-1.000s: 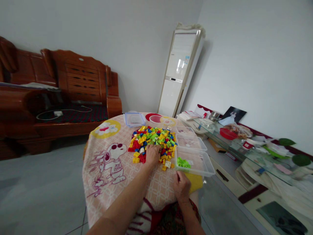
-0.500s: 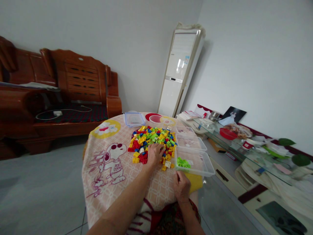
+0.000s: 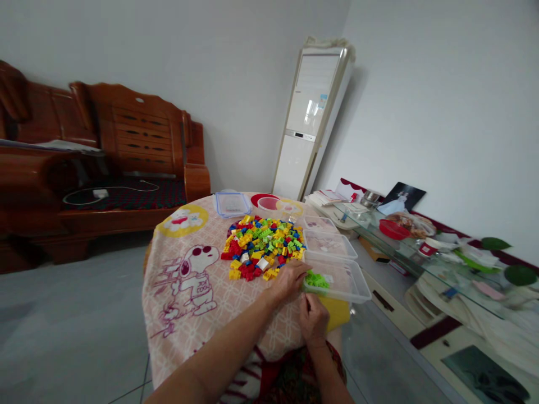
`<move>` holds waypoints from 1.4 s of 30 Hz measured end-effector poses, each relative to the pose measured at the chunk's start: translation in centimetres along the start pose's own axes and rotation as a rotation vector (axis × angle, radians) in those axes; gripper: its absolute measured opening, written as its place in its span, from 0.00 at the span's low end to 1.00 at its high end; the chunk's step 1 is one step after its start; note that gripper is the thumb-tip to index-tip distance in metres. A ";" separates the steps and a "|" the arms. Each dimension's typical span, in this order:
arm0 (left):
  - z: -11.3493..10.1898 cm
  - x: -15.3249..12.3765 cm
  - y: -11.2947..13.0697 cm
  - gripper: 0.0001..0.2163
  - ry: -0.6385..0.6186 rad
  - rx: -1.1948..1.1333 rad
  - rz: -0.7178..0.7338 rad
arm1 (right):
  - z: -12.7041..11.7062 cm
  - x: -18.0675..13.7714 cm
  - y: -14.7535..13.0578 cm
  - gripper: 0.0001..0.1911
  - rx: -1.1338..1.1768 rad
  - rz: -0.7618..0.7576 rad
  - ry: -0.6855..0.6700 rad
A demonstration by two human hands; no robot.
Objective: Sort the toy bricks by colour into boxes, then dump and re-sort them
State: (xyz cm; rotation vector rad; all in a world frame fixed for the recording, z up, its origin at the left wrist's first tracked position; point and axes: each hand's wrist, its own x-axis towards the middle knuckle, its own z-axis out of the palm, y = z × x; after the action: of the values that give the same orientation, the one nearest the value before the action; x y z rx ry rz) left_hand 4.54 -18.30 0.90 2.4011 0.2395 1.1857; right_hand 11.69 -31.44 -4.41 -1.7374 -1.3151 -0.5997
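A heap of mixed toy building bricks (image 3: 265, 242) in yellow, green, red, blue and white lies on the table. Right of it stands a clear plastic box (image 3: 353, 280) with a small pile of bright green bricks (image 3: 316, 280) at its left end. My left hand (image 3: 289, 280) reaches the box's left end, its fingers drawn together close by the green bricks; whatever is in them is hidden. Just in front of the box, my right hand (image 3: 314, 318) is closed, its fingertips curled out of sight, and I cannot make out anything in it.
Behind the box are more clear containers (image 3: 330, 245). A blue-rimmed lid (image 3: 232, 205) and a round tub (image 3: 268, 203) sit at the table's far side. A patterned cloth (image 3: 252, 314) covers the round table. A cluttered glass-topped stand (image 3: 446, 275) is at the right.
My left hand has moved right, from the brick heap to the left end of the clear box. My right hand has stayed in place, closed.
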 end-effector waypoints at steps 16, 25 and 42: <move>-8.1 -1.4 -4.5 0.11 0.255 0.559 -0.737 | -0.1 0.0 -0.1 0.19 -0.011 0.000 0.003; -6.6 -0.9 -3.8 0.12 0.119 0.416 -0.486 | -0.2 0.1 -0.1 0.19 -0.024 -0.017 0.014; -9.5 -1.6 -4.3 0.13 0.158 0.649 -0.856 | 0.0 0.0 -0.1 0.19 -0.003 0.012 -0.008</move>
State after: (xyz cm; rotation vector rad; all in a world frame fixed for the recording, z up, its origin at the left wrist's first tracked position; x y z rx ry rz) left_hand -3.69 -12.01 2.77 2.2187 1.7175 0.9360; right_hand 11.65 -31.45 -4.34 -1.7503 -1.3092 -0.5886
